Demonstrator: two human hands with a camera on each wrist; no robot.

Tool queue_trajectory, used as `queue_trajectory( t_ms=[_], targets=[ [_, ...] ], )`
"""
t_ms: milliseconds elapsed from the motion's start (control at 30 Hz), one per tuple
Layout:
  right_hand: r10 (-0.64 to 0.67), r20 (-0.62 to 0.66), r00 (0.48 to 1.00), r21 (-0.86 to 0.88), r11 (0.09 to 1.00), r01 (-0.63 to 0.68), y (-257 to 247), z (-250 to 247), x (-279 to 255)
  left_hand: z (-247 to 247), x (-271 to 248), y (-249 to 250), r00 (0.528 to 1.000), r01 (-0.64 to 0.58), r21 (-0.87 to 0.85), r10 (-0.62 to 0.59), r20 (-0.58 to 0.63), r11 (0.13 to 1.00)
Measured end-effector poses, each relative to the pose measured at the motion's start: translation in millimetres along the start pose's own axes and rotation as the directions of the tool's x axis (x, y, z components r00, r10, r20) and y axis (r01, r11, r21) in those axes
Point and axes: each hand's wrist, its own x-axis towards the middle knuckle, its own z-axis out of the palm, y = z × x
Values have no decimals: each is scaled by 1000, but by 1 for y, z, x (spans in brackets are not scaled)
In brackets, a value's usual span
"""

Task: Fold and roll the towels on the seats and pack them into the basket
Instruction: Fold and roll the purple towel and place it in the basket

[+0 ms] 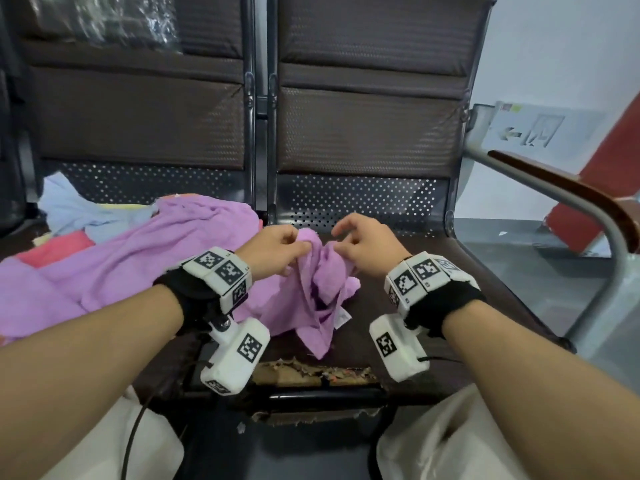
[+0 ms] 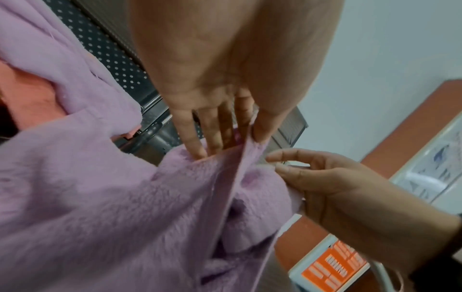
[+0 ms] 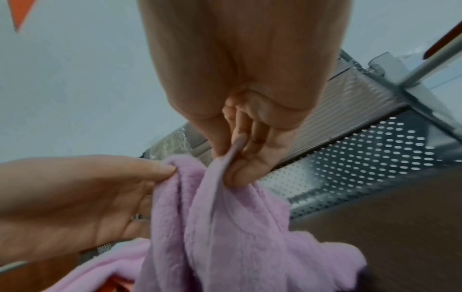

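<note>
Both hands hold the crumpled lilac fleece towel raised above the dark brown padded seat, its lower end trailing onto the cushion. The left hand pinches a hem strip between thumb and fingers; the right hand pinches the neighbouring edge. Both grips are shallow and close together, so a sideways pull to spread the cloth could slip the plush hem free. The trailing part may also drag the larger lilac towel or snag on the seat's torn front edge.
</note>
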Motion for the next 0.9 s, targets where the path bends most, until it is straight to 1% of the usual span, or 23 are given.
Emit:
queue_trajectory(
  t_ms=[33,100,167,233,267,333,400,467,500,600,667,733,767,800,833,900],
  targets=[
    [-39,4,999,47,998,39,-5,1,2,-2,0,2,1000,-10,-64,11,5,998],
    [-94,50,994,128,988,87,-14,3,5,-7,-1,4,998,-60,-102,62,15,993],
    [-121,149,981,192,977,92,-19,4,6,-14,-2,4,991,-130,-74,132,26,989],
    [-150,252,956,207,973,98,-22,7,7,-20,-3,4,982,-183,-24,184,37,983],
    [-153,281,948,207,974,96,-23,8,7,-23,-4,3,980,-195,7,195,42,981],
    [-135,297,945,228,971,67,-24,10,9,-25,-5,1,979,-204,57,202,39,977],
    [-111,284,952,240,970,42,-23,8,11,-27,-6,-1,982,-188,14,187,25,982],
    [-84,207,975,255,966,29,-21,1,17,-30,-6,-3,988,-150,-40,151,26,988],
    [-69,146,987,285,958,25,-20,-2,19,-32,-7,-5,990,-134,-26,135,35,991],
    [-19,-45,999,397,917,35,-16,-11,27,-38,-10,-11,990,-140,146,135,45,979],
    [38,-169,985,462,886,45,-14,-17,31,-41,-14,-15,983,-180,303,178,34,936],
    [106,-302,947,508,859,66,-12,-22,32,-45,-16,-17,970,-221,454,241,15,863],
    [133,-354,926,515,854,75,-10,-24,31,-47,-17,-17,966,-224,483,257,-3,846],
    [147,-384,912,503,861,73,-10,-24,30,-50,-18,-17,962,-220,498,270,-30,839],
    [147,-389,910,471,880,59,-11,-23,28,-53,-18,-17,960,-206,509,273,-59,836],
    [117,-356,927,342,940,13,-13,-19,24,-59,-18,-16,957,-187,550,277,-85,814]
  ],
)
